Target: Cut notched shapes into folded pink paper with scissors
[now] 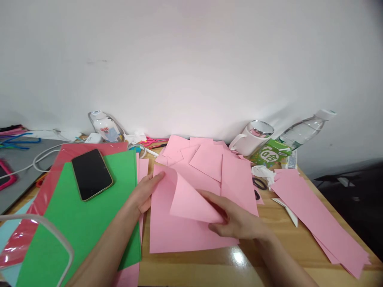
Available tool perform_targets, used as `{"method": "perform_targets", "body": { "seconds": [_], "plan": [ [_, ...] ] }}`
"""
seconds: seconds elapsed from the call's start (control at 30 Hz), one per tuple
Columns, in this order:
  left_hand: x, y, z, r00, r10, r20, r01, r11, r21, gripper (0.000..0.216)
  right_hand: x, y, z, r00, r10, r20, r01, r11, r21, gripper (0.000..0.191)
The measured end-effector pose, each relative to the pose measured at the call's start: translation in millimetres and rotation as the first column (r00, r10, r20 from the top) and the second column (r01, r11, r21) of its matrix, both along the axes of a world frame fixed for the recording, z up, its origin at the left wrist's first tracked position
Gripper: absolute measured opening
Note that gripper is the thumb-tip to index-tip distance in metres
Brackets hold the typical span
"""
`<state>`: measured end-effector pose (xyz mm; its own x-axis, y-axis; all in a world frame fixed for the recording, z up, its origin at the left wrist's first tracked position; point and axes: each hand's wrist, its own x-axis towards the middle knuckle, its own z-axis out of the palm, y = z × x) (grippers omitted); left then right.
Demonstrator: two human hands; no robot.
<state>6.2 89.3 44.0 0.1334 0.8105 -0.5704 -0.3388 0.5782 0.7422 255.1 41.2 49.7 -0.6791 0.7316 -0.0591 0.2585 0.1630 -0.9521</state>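
Observation:
A large sheet of pink paper (185,235) lies in front of me with one corner curled over toward its middle. My right hand (231,215) pinches the turned-over part near its pointed end, thumb below and fingers above. At the upper left edge of the same sheet is my left hand (146,191), its thumb on top and its other fingers curled by the edge, partly hidden. Just beyond, more pink paper pieces (209,159) overlap in a loose pile.
Green sheets (98,215) carry a phone (92,174) on the left. Behind stand a small bottle (106,125), a white mug (251,137) and a tilted water bottle (305,129). Pink strips (320,219) lie right, near scissors (259,183). A white cable (60,235) arches at lower left.

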Motion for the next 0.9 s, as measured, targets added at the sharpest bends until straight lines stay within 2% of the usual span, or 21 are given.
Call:
{"method": "perform_targets", "body": {
  "seconds": [0.1, 0.17, 0.2, 0.27, 0.33, 0.37, 0.4, 0.43, 0.5, 0.63, 0.73, 0.83, 0.9],
  "plan": [
    [-0.1, -3.3, 4.8, 0.997, -0.081, 0.015, 0.08, 0.995, 0.066, 0.023, 5.9, 6.1, -2.9, 0.975, -0.138, -0.173, 0.115, 0.984, -0.137, 0.066],
    [0.2, -6.0, 6.0, 0.988, -0.148, 0.042, 0.142, 0.981, 0.13, 0.029, 9.0, 9.8, -9.0, 0.916, -0.323, -0.239, 0.247, 0.921, -0.301, 0.062],
    [0.3, -6.9, 5.8, 0.985, -0.165, 0.056, 0.154, 0.975, 0.161, 0.03, 9.8, 11.5, -12.6, 0.867, -0.444, -0.227, 0.341, 0.86, -0.379, 0.059],
    [0.0, -7.8, 4.5, 0.984, -0.16, 0.078, 0.141, 0.968, 0.206, 0.032, 9.8, 15.0, -19.7, 0.736, -0.663, -0.136, 0.524, 0.686, -0.505, 0.052],
    [-0.9, -7.2, 2.9, 0.986, -0.142, 0.092, 0.117, 0.965, 0.233, 0.032, 8.6, 18.7, -24.4, 0.625, -0.779, -0.048, 0.607, 0.523, -0.599, 0.046],
    [-1.5, -6.6, 2.2, 0.986, -0.137, 0.097, 0.111, 0.965, 0.236, 0.032, 7.9, 20.5, -25.8, 0.604, -0.796, -0.027, 0.601, 0.478, -0.64, 0.044],
    [-2.2, -5.8, 1.7, 0.986, -0.131, 0.102, 0.104, 0.967, 0.233, 0.032, 7.5, 22.2, -26.5, 0.607, -0.794, -0.03, 0.578, 0.467, -0.67, 0.043],
    [-2.7, -5.0, 1.3, 0.987, -0.123, 0.106, 0.097, 0.969, 0.226, 0.031, 7.6, 23.7, -26.9, 0.617, -0.785, -0.05, 0.553, 0.478, -0.683, 0.043],
    [-3.3, -3.6, 1.1, 0.988, -0.108, 0.111, 0.082, 0.974, 0.211, 0.03, 8.9, 26.0, -27.6, 0.653, -0.75, -0.107, 0.505, 0.536, -0.676, 0.042],
    [-3.0, -2.3, 0.9, 0.987, -0.098, 0.124, 0.073, 0.978, 0.194, 0.026, 14.7, 26.4, -31.7, 0.706, -0.686, -0.175, 0.458, 0.632, -0.625, 0.042],
    [-3.5, -1.8, 0.2, 0.985, -0.097, 0.142, 0.07, 0.98, 0.185, 0.024, 18.5, 23.4, -35.0, 0.756, -0.614, -0.225, 0.41, 0.713, -0.569, 0.049],
    [-5.0, -0.5, -0.8, 0.983, -0.089, 0.164, 0.056, 0.979, 0.195, 0.023, 21.6, 21.3, -31.5, 0.831, -0.482, -0.276, 0.308, 0.814, -0.493, 0.054],
    [-5.9, 0.6, -1.3, 0.979, -0.083, 0.185, 0.043, 0.976, 0.214, 0.026, 23.9, 22.1, -24.2, 0.9, -0.324, -0.292, 0.189, 0.893, -0.408, 0.06]
  ]
}}
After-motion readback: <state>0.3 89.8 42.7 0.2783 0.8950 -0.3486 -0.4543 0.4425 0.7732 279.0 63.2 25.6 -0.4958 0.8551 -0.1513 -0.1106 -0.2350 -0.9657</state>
